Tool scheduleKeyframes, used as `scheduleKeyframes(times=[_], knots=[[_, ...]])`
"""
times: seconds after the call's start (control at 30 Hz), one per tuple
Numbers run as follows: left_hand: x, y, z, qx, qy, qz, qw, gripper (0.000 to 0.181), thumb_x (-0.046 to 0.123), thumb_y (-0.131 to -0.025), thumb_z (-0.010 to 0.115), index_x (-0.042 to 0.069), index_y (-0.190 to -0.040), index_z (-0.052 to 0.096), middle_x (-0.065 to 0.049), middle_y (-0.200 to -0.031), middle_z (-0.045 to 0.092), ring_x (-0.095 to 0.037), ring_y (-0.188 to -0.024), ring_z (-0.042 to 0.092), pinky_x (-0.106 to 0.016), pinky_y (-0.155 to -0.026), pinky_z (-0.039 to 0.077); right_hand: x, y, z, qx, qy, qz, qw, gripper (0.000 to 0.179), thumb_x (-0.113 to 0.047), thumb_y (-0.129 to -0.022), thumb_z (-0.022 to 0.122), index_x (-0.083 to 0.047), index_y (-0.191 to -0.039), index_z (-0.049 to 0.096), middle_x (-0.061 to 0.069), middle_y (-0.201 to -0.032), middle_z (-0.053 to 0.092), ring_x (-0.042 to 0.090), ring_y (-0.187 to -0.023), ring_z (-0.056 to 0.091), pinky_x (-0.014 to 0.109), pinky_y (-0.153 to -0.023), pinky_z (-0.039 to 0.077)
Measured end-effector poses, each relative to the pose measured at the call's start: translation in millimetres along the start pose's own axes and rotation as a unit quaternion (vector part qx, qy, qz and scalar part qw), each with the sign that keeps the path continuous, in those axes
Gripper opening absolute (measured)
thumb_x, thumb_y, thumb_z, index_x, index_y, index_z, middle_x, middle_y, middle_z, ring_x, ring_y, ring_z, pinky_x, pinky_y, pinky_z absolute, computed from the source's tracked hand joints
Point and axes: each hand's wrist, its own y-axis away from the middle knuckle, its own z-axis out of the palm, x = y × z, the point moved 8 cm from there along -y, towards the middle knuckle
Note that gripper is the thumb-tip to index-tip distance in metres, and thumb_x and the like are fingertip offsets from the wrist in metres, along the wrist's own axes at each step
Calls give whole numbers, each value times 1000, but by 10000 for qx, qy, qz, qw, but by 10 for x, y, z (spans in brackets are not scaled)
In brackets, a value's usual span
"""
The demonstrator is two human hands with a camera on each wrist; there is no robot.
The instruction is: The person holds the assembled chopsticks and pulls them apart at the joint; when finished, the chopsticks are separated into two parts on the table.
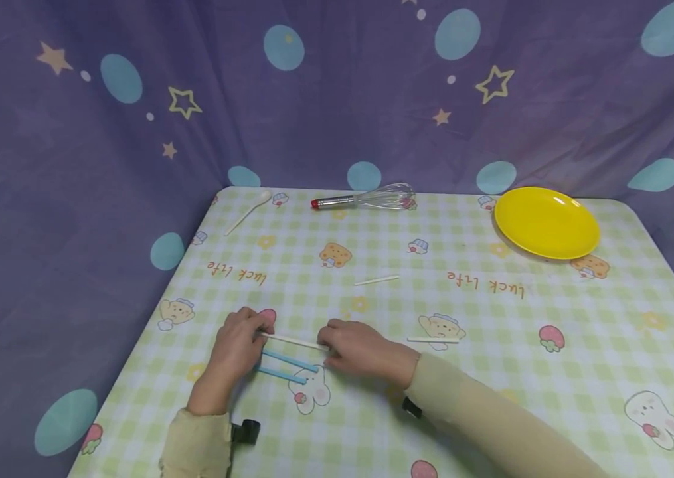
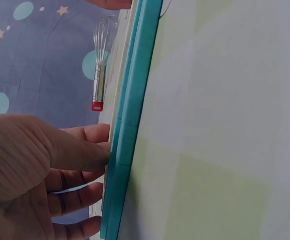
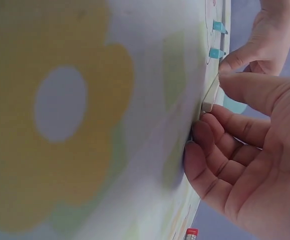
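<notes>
My left hand (image 1: pixel 235 345) pinches the left end of a slim cream-white stick (image 1: pixel 295 341) between thumb and fingers. At its other end my right hand (image 1: pixel 363 352) has its thumb and curled fingertips around the tip. In the right wrist view, the stick's squared end (image 3: pixel 208 106) shows between that thumb and the fingers. Two light-blue sticks (image 1: pixel 290 360) lie side by side just below it, their left ends close to my left hand. Seen from the left wrist, a blue stick (image 2: pixel 130 110) runs past the left fingertips.
Another white stick (image 1: pixel 432 340) lies right of my right hand, and a shorter-looking one (image 1: pixel 376 280) lies farther back. Along the far edge are a white spoon (image 1: pixel 247 214), a whisk (image 1: pixel 366 198) and a yellow plate (image 1: pixel 546 222). A checked cloth (image 1: pixel 588 372) covers the table.
</notes>
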Motion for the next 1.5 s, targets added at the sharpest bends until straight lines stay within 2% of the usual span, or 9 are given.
scheduleKeyframes(times=[0.27,0.47,0.63,0.8,0.97,1.3,1.5], knots=[[26,-6,-1,26,23,42,10000,16,-3,-79,74,12,-81,68,-7,-92,56,-32,-90,50,-48,-76,40,6,-63,8,34,129,202,9997,9,-11,-89,69,-12,-98,66,-3,-86,56,9,-74,49,25,-70,46],[46,-11,10,6,37,68,10000,17,-4,-79,73,12,-81,67,-7,-91,56,-31,-89,49,-47,-76,40,12,-81,21,-45,405,373,9985,6,-13,-91,69,-13,-94,64,-5,-84,56,9,-74,50,26,-71,46],[51,-3,17,48,18,120,9999,17,-2,-79,75,13,-81,67,-6,-91,56,-30,-88,49,-46,-75,40,19,-67,25,183,418,318,9985,5,-12,-92,65,-12,-89,62,-4,-80,55,10,-71,49,26,-68,46],[58,9,8,124,36,228,9997,19,1,-78,78,14,-81,65,-6,-90,56,-29,-86,49,-45,-74,41,16,-13,-12,425,284,259,9984,2,-9,-92,64,-9,-92,62,0,-83,61,14,-76,58,28,-72,49],[73,10,14,160,-1,255,9995,18,5,-78,80,15,-80,66,-4,-89,57,-28,-86,50,-44,-74,41,35,40,-41,460,75,312,9984,5,-8,-91,65,-9,-96,63,1,-86,64,15,-79,61,28,-73,50],[238,25,-47,426,-79,601,9972,17,6,-77,81,14,-80,67,-4,-93,61,-27,-89,54,-44,-79,42,126,161,-142,770,-346,268,9961,5,-8,-91,64,-12,-93,61,-3,-83,59,10,-74,55,26,-70,48],[377,26,-96,607,66,915,9939,18,4,-78,80,14,-82,67,-1,-88,64,-24,-82,57,-42,-77,45,190,251,-244,929,-399,319,9944,7,-6,-92,63,-12,-91,59,-4,-80,57,10,-69,51,27,-67,46]])
